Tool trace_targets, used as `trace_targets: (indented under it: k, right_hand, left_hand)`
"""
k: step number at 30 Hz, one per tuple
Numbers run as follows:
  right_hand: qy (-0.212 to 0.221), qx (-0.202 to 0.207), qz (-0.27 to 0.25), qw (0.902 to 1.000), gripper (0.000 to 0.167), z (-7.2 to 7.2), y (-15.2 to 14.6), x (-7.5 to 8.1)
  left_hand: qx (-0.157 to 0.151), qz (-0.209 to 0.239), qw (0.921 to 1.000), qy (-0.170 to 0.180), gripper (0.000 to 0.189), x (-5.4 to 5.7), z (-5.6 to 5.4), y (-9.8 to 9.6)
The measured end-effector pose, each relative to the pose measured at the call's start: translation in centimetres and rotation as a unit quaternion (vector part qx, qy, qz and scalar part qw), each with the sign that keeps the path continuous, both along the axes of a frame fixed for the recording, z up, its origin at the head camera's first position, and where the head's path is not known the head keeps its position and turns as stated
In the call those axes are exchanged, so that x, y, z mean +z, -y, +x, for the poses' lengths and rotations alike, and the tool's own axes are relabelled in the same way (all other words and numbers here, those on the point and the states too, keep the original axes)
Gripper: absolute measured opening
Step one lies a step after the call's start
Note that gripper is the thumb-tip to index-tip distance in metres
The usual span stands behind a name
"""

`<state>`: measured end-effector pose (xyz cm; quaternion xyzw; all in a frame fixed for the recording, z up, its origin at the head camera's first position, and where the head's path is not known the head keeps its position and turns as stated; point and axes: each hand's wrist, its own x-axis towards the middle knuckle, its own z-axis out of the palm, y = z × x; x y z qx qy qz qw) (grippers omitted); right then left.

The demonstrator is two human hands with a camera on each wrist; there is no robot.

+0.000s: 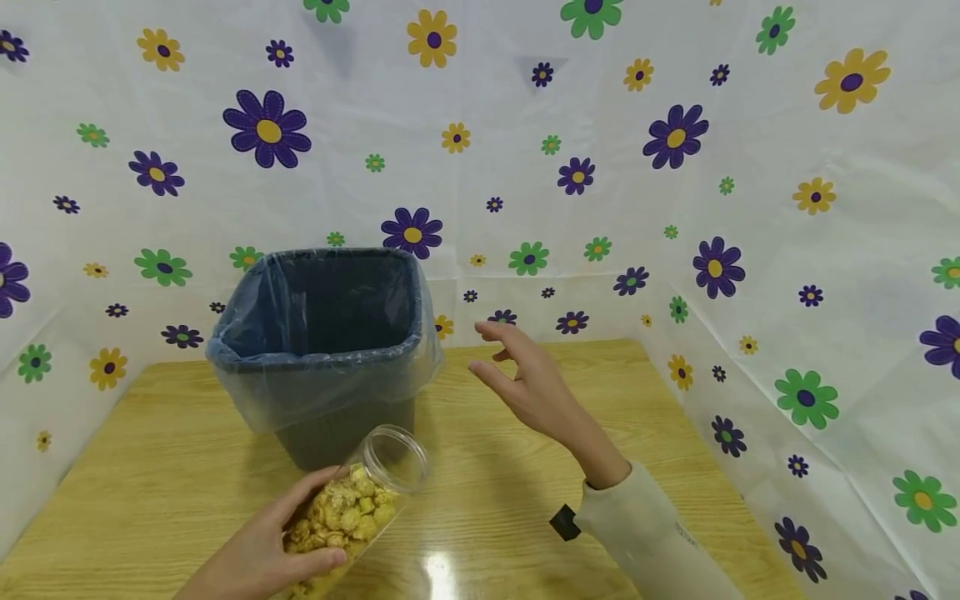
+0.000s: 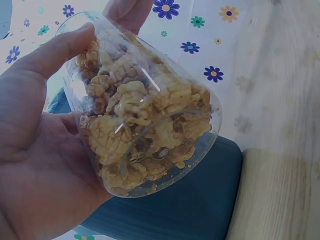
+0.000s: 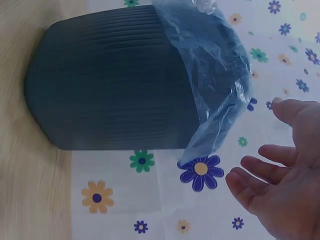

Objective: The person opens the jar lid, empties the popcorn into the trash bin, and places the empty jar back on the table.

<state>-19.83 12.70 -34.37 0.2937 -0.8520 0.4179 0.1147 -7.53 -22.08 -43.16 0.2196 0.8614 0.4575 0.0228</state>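
Observation:
My left hand (image 1: 288,529) grips a clear plastic jar (image 1: 397,460) of yellow popcorn (image 1: 348,512), fingers on one side and thumb on the other. The jar tilts, its lidless mouth pointing up and to the right in the head view. In the left wrist view the popcorn (image 2: 135,100) shows through the jar's round bottom. A dark trash bin (image 1: 345,433) with a bluish plastic liner (image 1: 337,379) folded over its rim stands just beyond the jar. To the right of the bin my right hand (image 1: 536,387) hovers with nothing in it, fingers loosely bent.
All of this is over a light wood table (image 1: 480,533). A white sheet with printed flowers (image 1: 495,108) hangs behind the table and along both sides. A small black piece (image 1: 565,522) sits at the right sleeve (image 1: 645,525).

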Motion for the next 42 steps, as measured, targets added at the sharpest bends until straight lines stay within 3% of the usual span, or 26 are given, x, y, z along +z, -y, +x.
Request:
trace_targets:
  k: [11, 18, 21, 35, 42]
  right_hand:
    - [-0.020, 0.036, -0.022, 0.9989, 0.051, -1.8, 2.9, 1.1]
    - [-0.033, 0.054, -0.024, 0.9977, 0.050, -2.3, 4.2, 1.6]
    - [-0.034, 0.058, -0.023, 0.9975, 0.051, -2.5, 4.8, 1.8]
    - [0.000, 0.054, 0.005, 0.9985, 0.065, -3.1, 5.8, 2.2]
    - [0.032, 0.060, 0.029, 0.9973, 0.073, -3.2, 6.4, 2.2]
  left_hand:
    - [0.044, -0.029, 0.9984, 0.022, 0.082, 1.3, 0.0, 1.4]
    - [0.070, -0.048, 0.9938, 0.072, 0.080, 2.6, 0.1, 2.3]
    - [0.076, -0.044, 0.9934, 0.073, 0.081, 2.9, 0.1, 2.7]
    - [0.089, -0.053, 0.9946, 0.010, 0.085, 3.9, 0.5, 4.5]
    - [0.096, -0.064, 0.9933, 0.011, 0.085, 4.3, 0.6, 4.7]
